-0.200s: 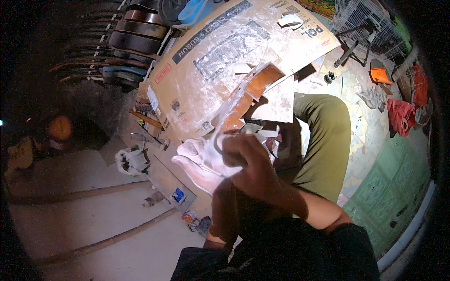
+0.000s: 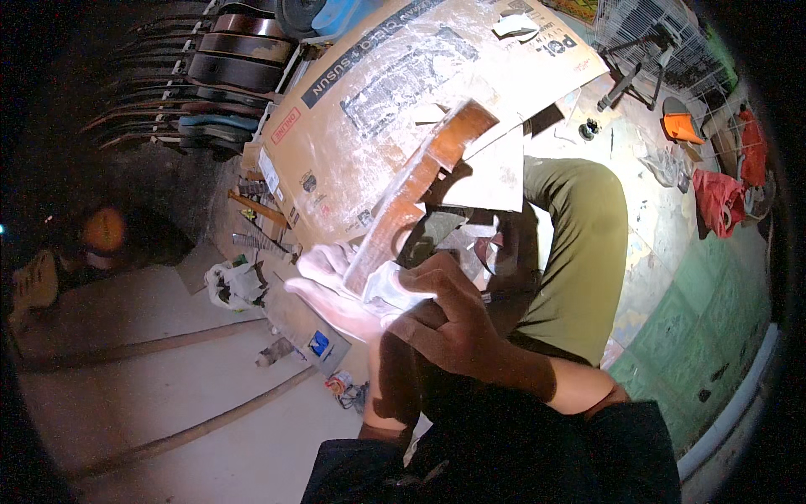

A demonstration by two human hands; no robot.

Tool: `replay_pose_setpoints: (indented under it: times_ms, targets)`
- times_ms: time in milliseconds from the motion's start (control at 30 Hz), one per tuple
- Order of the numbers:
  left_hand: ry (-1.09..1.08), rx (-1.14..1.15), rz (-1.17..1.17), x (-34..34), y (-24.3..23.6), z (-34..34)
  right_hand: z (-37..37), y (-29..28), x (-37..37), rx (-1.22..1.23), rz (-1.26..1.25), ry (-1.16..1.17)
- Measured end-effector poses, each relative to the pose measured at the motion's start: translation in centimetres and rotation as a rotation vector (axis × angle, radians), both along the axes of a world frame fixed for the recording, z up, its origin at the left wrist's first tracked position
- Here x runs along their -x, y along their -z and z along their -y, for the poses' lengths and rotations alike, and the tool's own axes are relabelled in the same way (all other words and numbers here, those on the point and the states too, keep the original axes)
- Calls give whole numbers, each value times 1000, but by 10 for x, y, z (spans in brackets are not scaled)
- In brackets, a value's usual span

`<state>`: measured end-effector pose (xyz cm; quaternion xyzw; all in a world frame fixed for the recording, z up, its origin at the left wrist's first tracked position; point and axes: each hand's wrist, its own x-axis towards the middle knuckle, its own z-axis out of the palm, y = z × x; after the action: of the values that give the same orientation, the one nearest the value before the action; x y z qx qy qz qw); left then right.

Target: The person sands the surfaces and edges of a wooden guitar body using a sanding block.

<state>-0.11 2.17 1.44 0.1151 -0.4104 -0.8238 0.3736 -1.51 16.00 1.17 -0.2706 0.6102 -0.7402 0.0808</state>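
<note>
Two bare hands meet at the lower end of a brown wooden piece (image 2: 411,197), which rises obliquely away from the fingers. The right hand (image 2: 449,315) has its fingers bent closely around a pale sheet (image 2: 393,290). The left hand (image 2: 332,294) lies at the wood's lower end, its fingers rather straight; how firmly they grip, I cannot tell. Beyond the fingers spreads a dusty cardboard sheet (image 2: 336,143); to their right is an olive trouser leg (image 2: 579,244).

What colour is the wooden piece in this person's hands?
The wooden piece is reddish-brown, as the head view shows best.
</note>
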Motion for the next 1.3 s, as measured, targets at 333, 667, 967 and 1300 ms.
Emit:
replay_pose_setpoints:
  times_ms: [333,667,967,1300]
  targets:
    - [-153,173,143,-1,0,-21,-9,9,0,-32,-6,-26]
    - [-94,35,52,-11,12,-21,-1,18,30,-164,73,-44]
    - [-122,-30,75,-9,0,-29,-7,-12,38,-17,-175,-40]
    - [-170,52,183,-3,1,-49,-9,24,30,-90,-35,-6]
